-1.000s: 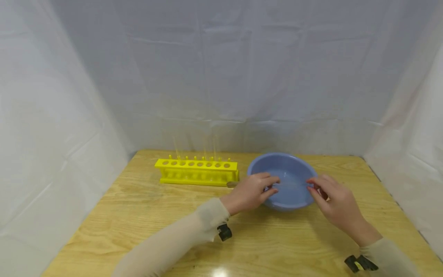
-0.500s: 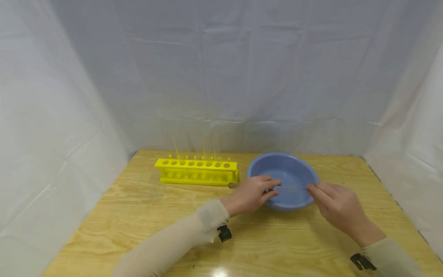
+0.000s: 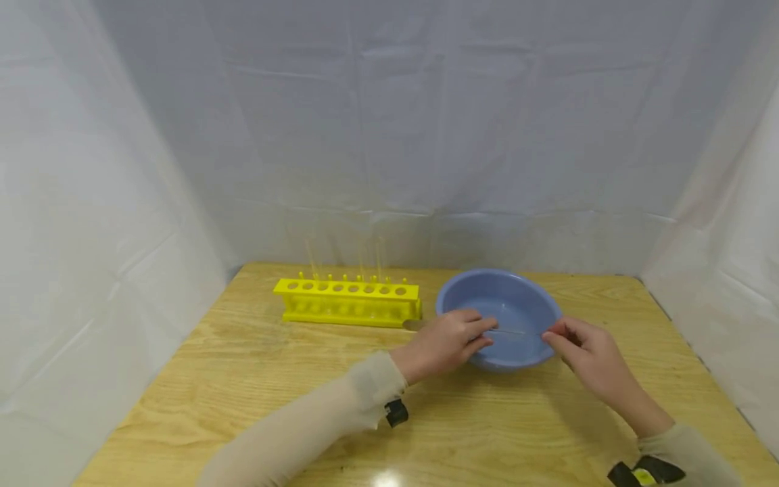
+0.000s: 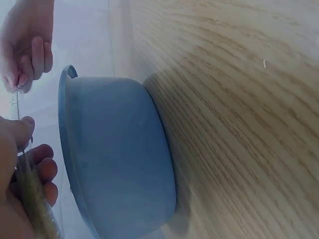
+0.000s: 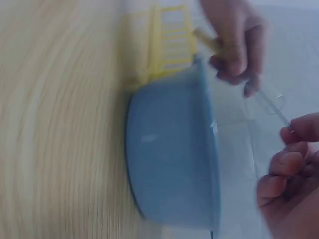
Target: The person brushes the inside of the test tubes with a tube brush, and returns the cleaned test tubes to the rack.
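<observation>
My left hand (image 3: pixel 447 341) grips a clear glass test tube (image 4: pixel 28 154), held level over the left side of the blue basin (image 3: pixel 517 308). Inside the tube sits the tan bristle head of a test tube brush (image 4: pixel 32 196); its end also shows left of the hand in the head view. The brush's thin twisted wire (image 5: pixel 274 108) runs out of the tube toward the right. With thumb and fingertips my right hand (image 3: pixel 593 352) pinches the wire's end, above the basin's right rim. The left fingers hide the middle of the tube.
Left of the basin stands a yellow test tube rack (image 3: pixel 347 289) with a row of holes and pegs. Several clear glass tubes (image 3: pixel 312 257) rise at its back. White sheeting (image 3: pixel 395 135) encloses the wooden table (image 3: pixel 243 385) at the back and both sides.
My right fingers, more spread a second ago, closed together on the wire and have since shifted a little, with the wrist turning. The left hand has stayed nearly still.
</observation>
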A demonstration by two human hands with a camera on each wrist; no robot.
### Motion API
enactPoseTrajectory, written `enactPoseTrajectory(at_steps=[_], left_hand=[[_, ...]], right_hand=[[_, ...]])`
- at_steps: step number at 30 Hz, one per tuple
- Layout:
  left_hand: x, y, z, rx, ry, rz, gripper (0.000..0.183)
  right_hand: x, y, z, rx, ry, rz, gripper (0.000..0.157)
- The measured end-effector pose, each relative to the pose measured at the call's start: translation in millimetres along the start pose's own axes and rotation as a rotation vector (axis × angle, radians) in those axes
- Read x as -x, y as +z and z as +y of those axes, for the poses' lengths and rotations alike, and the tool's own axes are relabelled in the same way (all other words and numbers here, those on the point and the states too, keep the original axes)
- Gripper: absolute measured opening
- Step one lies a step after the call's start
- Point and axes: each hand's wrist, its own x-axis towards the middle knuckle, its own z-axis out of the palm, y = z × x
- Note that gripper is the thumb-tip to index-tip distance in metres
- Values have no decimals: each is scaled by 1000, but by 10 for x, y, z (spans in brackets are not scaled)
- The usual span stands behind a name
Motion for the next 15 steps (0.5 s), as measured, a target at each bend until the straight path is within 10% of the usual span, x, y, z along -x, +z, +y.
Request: enactPoseTrajectory(at_steps=[5, 8, 15], left_hand=[[-10, 4, 25, -14, 22, 20, 27], [-15, -2, 32, 25, -5, 9, 28], [-12, -39, 3, 87, -60, -33, 28]], right_hand=[[-60, -48, -42, -387, 328, -103, 25], [-59, -35, -46, -368, 344, -89, 26], [12, 32, 78, 142, -189, 82, 17]])
